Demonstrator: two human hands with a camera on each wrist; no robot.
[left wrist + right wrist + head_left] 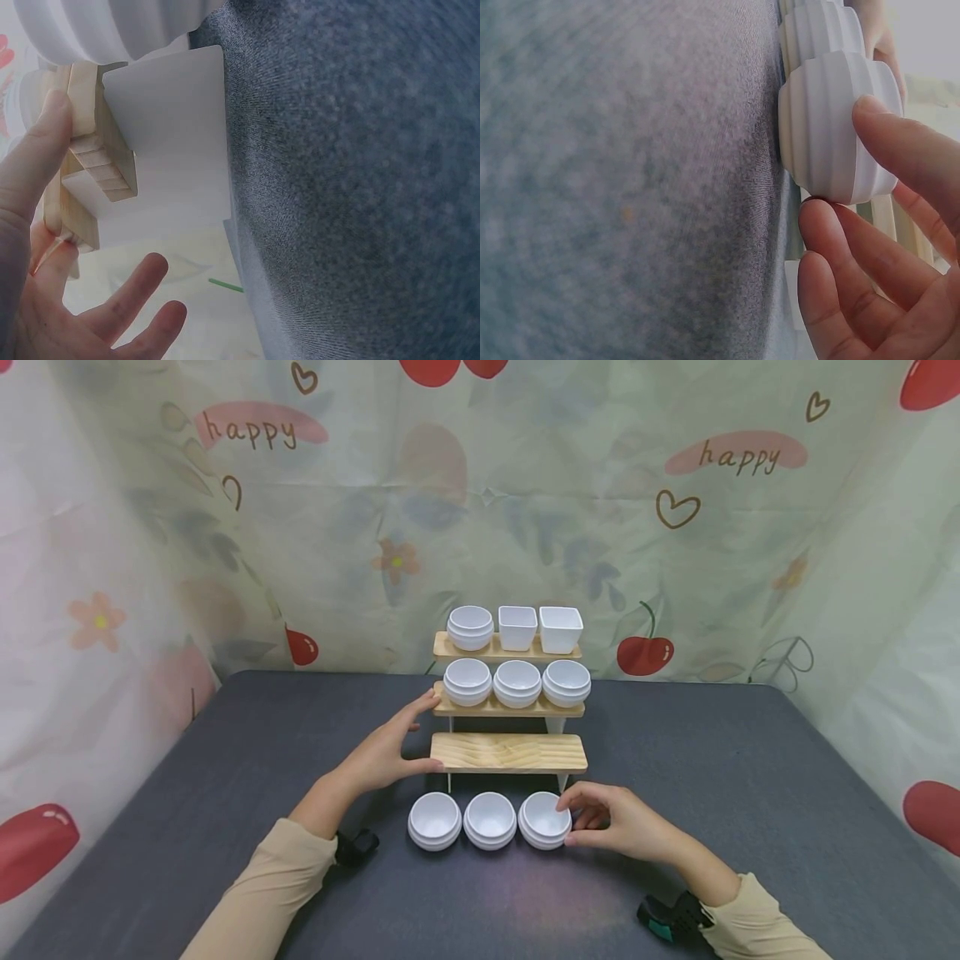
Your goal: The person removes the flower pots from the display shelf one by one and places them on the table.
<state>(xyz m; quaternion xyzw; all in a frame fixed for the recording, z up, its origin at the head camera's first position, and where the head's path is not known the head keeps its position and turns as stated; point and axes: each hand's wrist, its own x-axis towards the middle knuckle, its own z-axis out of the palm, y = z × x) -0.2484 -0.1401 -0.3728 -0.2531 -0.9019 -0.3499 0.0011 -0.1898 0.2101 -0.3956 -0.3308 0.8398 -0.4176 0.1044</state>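
Observation:
A three-tier wooden shelf (508, 752) stands mid-table; its lowest board is bare. The middle tier carries three round white bowls (517, 682). On the top tier sit one round bowl (470, 627) and two square white cups (540, 628). Three more round bowls lie in a row on the table before the shelf. My right hand (566, 820) pinches the rightmost bowl (542, 820) (825, 127) between thumb and forefinger (907, 150). My left hand (433, 732) rests on the shelf's left end, thumb (37, 157) on the wood (94, 161), the other fingers loose.
The grey cloth table (225, 793) is walled by a printed curtain (337, 527) at the back and both sides. The other two front bowls (434, 820) (490, 819) lie just left of the pinched one. A white support panel (165, 150) holds up the shelf.

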